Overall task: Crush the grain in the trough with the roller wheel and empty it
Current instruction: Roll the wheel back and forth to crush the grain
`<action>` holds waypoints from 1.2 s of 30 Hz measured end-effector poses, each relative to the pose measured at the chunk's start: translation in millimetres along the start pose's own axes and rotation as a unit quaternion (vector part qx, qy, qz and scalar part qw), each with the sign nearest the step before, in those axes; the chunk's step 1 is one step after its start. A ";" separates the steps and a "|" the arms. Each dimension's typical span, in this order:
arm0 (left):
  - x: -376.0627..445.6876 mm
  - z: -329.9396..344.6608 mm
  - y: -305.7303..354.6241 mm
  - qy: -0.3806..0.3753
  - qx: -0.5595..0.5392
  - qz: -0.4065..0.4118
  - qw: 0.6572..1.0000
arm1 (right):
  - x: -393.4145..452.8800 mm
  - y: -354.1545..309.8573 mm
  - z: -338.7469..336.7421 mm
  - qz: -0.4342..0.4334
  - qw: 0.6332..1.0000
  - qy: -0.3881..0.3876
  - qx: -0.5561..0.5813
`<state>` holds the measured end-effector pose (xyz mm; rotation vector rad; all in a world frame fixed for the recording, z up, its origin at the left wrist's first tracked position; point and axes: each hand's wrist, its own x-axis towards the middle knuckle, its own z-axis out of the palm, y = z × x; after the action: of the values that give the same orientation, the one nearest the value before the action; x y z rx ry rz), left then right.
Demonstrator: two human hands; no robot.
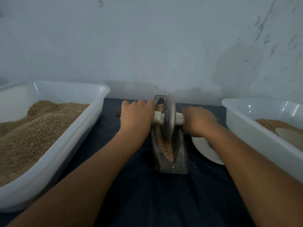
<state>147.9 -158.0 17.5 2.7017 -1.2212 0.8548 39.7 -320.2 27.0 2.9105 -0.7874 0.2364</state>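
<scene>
A narrow metal trough stands on the dark cloth in the middle, holding tan grain along its groove. A grey metal roller wheel stands upright in the far half of the trough, on a cloth-wrapped axle handle. My left hand grips the handle left of the wheel. My right hand grips the handle right of the wheel. The handle's dark left tip sticks out past my left hand.
A big white tub heaped with grain stands on the left. Another white tub with grain and a pale scoop stands on the right. A white plate lies under my right forearm. A blue-grey wall is close behind.
</scene>
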 end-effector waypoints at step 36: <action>-4.4 -51.1 -23.7 -0.286 -0.085 0.039 0.954 | -47.8 -2.5 -62.2 -0.052 0.981 -0.166 0.091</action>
<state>138.6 -125.1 62.4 2.8558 -1.4127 -0.0604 -7.2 -285.1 79.2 3.2008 -0.6827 -0.2043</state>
